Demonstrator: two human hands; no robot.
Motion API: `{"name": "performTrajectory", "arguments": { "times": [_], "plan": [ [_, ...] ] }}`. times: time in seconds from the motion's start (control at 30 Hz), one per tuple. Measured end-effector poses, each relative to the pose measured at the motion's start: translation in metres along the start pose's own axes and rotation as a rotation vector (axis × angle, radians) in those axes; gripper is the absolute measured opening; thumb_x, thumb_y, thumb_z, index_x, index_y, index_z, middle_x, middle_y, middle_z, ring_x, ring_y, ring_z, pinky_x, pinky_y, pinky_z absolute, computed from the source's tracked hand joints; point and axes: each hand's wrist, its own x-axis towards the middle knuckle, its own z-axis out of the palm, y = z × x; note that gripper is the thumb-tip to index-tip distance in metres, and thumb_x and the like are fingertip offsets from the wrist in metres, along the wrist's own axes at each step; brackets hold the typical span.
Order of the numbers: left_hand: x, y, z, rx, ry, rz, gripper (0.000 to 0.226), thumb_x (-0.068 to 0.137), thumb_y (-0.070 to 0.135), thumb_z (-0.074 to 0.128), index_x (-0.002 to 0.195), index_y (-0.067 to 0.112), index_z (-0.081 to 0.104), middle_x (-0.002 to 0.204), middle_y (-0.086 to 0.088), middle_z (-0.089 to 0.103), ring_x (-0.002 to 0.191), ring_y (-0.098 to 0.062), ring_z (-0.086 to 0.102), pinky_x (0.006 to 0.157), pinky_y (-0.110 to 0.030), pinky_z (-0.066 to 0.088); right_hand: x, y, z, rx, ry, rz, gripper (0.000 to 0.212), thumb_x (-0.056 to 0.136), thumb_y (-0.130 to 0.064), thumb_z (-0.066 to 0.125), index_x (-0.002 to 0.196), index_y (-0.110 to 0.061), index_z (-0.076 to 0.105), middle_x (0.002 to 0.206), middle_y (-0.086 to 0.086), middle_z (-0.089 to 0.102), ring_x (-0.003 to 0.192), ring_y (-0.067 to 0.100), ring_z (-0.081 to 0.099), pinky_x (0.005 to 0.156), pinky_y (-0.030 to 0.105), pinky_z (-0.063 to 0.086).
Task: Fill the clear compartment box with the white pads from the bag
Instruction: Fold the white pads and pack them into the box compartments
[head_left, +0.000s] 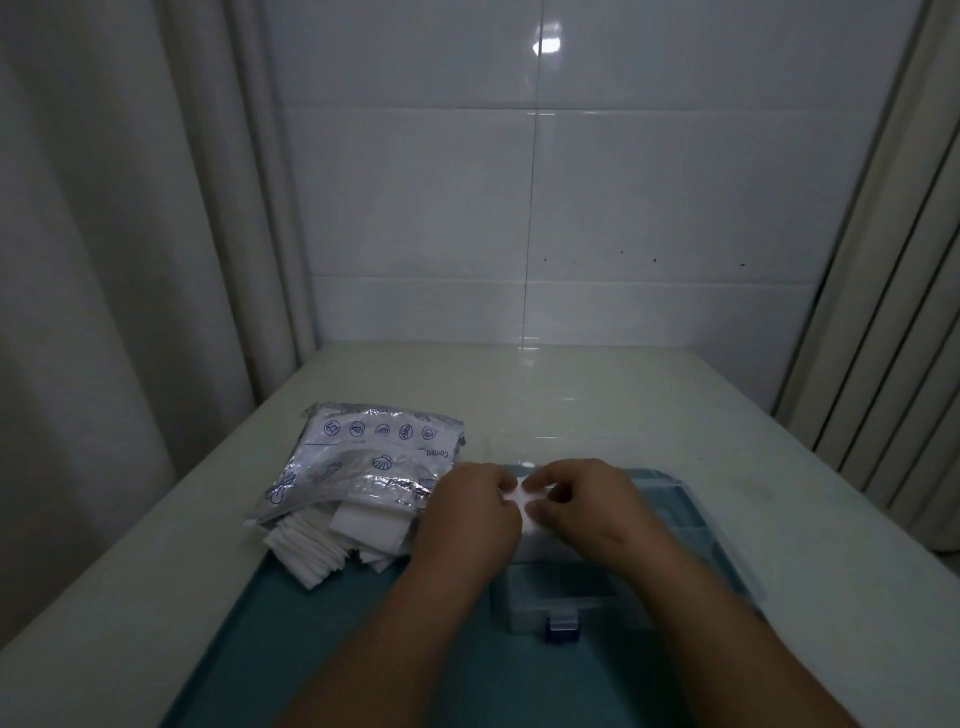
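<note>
The grip of the left hand and the right hand is pinching 1 small white soft pad just above the clear plastic compartment box. Many more white pads are spilling from the crinkled silver foil bag, so most of the filling seems left. The hands are hiding the compartments, so I cannot tell how full they are.

Left blocked: crinkled silver foil bag, spilled square white pads. Right blocked: clear plastic compartment box — glossy white tabletop behind lies open.
</note>
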Motion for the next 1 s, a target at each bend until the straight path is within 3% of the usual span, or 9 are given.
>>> {"name": "performTrajectory", "arguments": {
  "times": [0.27, 0.5, 0.67, 0.83, 1.0],
  "plan": [
    [-0.002, 0.002, 0.002, 0.045, -0.025, -0.073, 0.034, 0.083, 0.022, 0.059, 0.116, 0.023, 0.068, 0.12, 0.0, 0.067, 0.108, -0.016, 0.06, 0.087, -0.021, 0.042, 0.002, -0.008, 0.002, -0.16, -0.075, 0.038, 0.026, 0.092, -0.025, 0.058, 0.113, -0.028, 0.071, 0.114, -0.002, 0.071, 0.099, 0.014, 0.064, 0.088, 0.026, 0.05],
    [-0.001, 0.002, 0.003, 0.059, -0.057, -0.084, 0.037, 0.082, 0.025, 0.059, 0.119, 0.024, 0.065, 0.124, -0.002, 0.063, 0.11, -0.018, 0.059, 0.089, -0.025, 0.044, -0.001, -0.007, 0.0, -0.144, -0.022, 0.044, 0.031, 0.09, -0.026, 0.063, 0.121, -0.023, 0.066, 0.117, 0.002, 0.068, 0.102, 0.015, 0.063, 0.09, 0.028, 0.05],
    [0.001, 0.007, 0.004, 0.109, -0.11, -0.066, 0.032, 0.084, 0.021, 0.057, 0.113, 0.016, 0.069, 0.119, -0.007, 0.066, 0.108, -0.022, 0.06, 0.087, -0.025, 0.044, 0.005, -0.009, 0.002, -0.208, -0.091, 0.082, 0.026, 0.091, -0.019, 0.056, 0.111, -0.018, 0.072, 0.11, 0.006, 0.071, 0.097, 0.018, 0.065, 0.089, 0.03, 0.052],
    [0.004, 0.006, 0.004, 0.123, -0.117, -0.069, 0.033, 0.083, 0.016, 0.055, 0.112, 0.017, 0.07, 0.116, -0.008, 0.068, 0.105, -0.022, 0.061, 0.086, -0.025, 0.045, 0.005, -0.014, 0.001, -0.293, -0.135, 0.089, 0.029, 0.095, -0.015, 0.053, 0.12, -0.015, 0.068, 0.118, 0.008, 0.068, 0.106, 0.021, 0.062, 0.097, 0.033, 0.048],
    [0.002, 0.005, 0.004, 0.145, -0.072, -0.051, 0.036, 0.081, 0.015, 0.055, 0.115, 0.021, 0.068, 0.117, -0.006, 0.067, 0.107, -0.021, 0.061, 0.088, -0.027, 0.047, 0.001, -0.012, 0.003, -0.268, -0.003, 0.06, 0.025, 0.092, -0.022, 0.056, 0.113, -0.023, 0.071, 0.11, 0.003, 0.071, 0.097, 0.018, 0.065, 0.088, 0.03, 0.052]
  ]
}}
